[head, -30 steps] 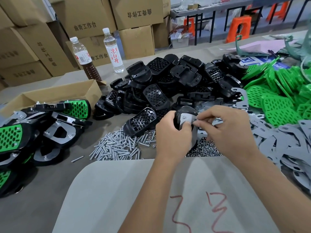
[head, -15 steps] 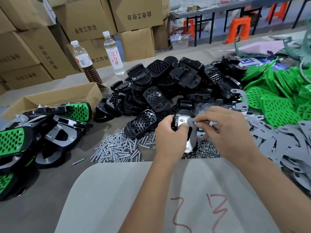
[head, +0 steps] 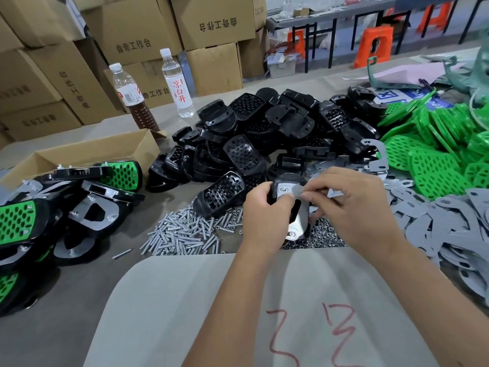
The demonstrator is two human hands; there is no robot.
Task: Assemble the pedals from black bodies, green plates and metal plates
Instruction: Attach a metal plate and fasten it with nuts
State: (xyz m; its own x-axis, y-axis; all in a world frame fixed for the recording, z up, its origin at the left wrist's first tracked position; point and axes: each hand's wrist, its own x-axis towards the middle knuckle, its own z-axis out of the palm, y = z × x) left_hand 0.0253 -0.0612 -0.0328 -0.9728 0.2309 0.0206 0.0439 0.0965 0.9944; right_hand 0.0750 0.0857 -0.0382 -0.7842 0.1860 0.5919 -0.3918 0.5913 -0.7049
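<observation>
Gripping black pedal body (head: 287, 181), shiny metal plate (head: 297, 223)

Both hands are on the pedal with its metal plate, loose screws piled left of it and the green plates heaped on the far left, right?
Not quite. The head view shows the loose green plates heaped on the far right; the rest stands.

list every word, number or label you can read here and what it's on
"曲奇工作台": printed on the cardboard boxes, upside down on one.
"凉白开": red, on the clear water bottle.
Red hand-drawn marks on the grey board: not clearly readable.
Brown drink bottle label: too small.
Blue sign: mostly hidden.
</observation>
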